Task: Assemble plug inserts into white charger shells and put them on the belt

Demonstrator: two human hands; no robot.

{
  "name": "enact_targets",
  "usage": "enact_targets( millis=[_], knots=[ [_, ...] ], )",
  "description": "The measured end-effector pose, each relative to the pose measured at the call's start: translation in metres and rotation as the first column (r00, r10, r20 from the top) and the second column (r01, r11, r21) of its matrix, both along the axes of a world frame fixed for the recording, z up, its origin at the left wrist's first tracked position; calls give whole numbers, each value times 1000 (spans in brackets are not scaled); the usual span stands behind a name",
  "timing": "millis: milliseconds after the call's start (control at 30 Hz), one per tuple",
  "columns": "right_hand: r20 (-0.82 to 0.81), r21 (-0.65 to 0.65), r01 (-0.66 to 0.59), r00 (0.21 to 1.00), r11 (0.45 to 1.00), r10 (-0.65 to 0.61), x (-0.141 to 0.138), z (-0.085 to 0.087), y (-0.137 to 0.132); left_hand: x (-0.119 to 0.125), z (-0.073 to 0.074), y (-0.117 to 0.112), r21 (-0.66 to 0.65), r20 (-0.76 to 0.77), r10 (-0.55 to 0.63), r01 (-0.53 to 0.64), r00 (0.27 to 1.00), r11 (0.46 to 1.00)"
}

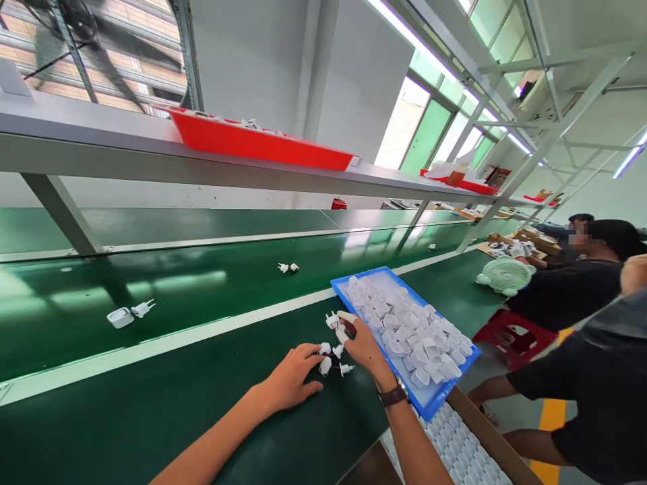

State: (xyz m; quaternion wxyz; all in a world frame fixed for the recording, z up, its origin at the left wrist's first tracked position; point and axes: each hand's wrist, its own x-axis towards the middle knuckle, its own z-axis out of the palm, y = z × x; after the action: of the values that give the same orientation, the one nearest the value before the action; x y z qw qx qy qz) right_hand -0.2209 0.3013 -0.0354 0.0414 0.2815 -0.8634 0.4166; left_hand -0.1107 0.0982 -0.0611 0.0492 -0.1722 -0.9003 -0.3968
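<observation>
The green counter (126,421) carries the blue tray (429,408), which is filled with white shells (404,330). Left of this tray, the left grip (289,378) rests low, palm down, fingers loosely spread; its fingertips are at the white plug parts (325,366), but I see nothing held in it. The right grip (362,347), just beside the tray's left edge, points forward and inward, its covered thumb and forefinger apparently pinched on one pronged plug (331,320). Such pieces should be light, stiff and somewhat slippery; it is better to take them by the plastic body. Their thin wires (332,355) are probably fragile and should not be pulled.
</observation>
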Motion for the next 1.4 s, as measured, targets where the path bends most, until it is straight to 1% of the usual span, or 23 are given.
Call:
enact_targets(
  millis=[100, 200, 333, 467, 533, 633, 800, 867, 933, 1033, 1100, 1167, 1200, 1233, 1267, 1300, 1333, 1367, 1400],
  knots=[
    [20, 55, -140, 990, 989, 139, 11, 0, -15, 7, 2, -18, -9, -41, 78, -78, 996, 997],
    [48, 146, -257, 966, 955, 252, 17, -1, -30, 20, 0, -45, -1, -63, 141, -141, 988, 990],
    [80, 260, -306, 952, 916, 296, 11, 1, -40, 43, -4, -79, -25, -17, 214, -215, 977, 976],
    [77, 307, -320, 947, 896, 312, -6, 7, -55, 59, -8, -98, -52, 58, 254, -251, 966, 967],
    [63, 318, -327, 944, 890, 324, -18, 10, -69, 62, -12, -100, -29, 67, 264, -263, 962, 964],
    [44, 332, -331, 941, 883, 336, -43, 9, -102, 65, -19, -98, 25, 38, 300, -301, 953, 953],
    [10, 352, -303, 947, 886, 320, -99, 0, -176, 67, -24, -91, 102, 13, 335, -335, 942, 937],
    [-12, 357, -287, 950, 889, 311, -120, -5, -208, 65, -26, -91, 137, 4, 342, -339, 940, 931],
    [-32, 359, -272, 953, 893, 303, -136, -9, -237, 61, -32, -95, 174, -8, 341, -334, 940, 926],
    [-47, 361, -264, 953, 894, 301, -152, -14, -273, 53, -47, -101, 221, -27, 305, -292, 952, 930],
    [-47, 364, -279, 947, 889, 317, -156, -15, -290, 48, -56, -104, 247, -38, 275, -258, 961, 934],
    [-43, 362, -315, 934, 877, 354, -155, -15, -301, 46, -60, -105, 264, -41, 268, -249, 962, 932],
    [-41, 357, -341, 925, 870, 379, -151, -14, -303, 46, -60, -105, 274, -34, 277, -258, 960, 926],
    [-40, 349, -369, 912, 861, 407, -146, -13, -304, 46, -57, -104, 293, -18, 299, -281, 954, 914],
    [-38, 339, -400, 899, 852, 437, -138, -12, -302, 48, -54, -104, 326, 7, 340, -323, 941, 888],
    [-36, 329, -432, 883, 840, 469, -128, -10, -297, 50, -50, -105, 373, 41, 404, -389, 914, 842],
    [-33, 320, -466, 865, 825, 501, -115, -9, -290, 52, -46, -106, 427, 77, 490, -472, 868, 771],
    [-29, 314, -499, 845, 807, 534, -102, -7, -281, 53, -42, -107, 480, 108, 591, -563, 799, 673],
    [-23, 314, -533, 823, 785, 568, -87, -5, -271, 54, -39, -110, 521, 127, 691, -641, 711, 564]
  ],
)
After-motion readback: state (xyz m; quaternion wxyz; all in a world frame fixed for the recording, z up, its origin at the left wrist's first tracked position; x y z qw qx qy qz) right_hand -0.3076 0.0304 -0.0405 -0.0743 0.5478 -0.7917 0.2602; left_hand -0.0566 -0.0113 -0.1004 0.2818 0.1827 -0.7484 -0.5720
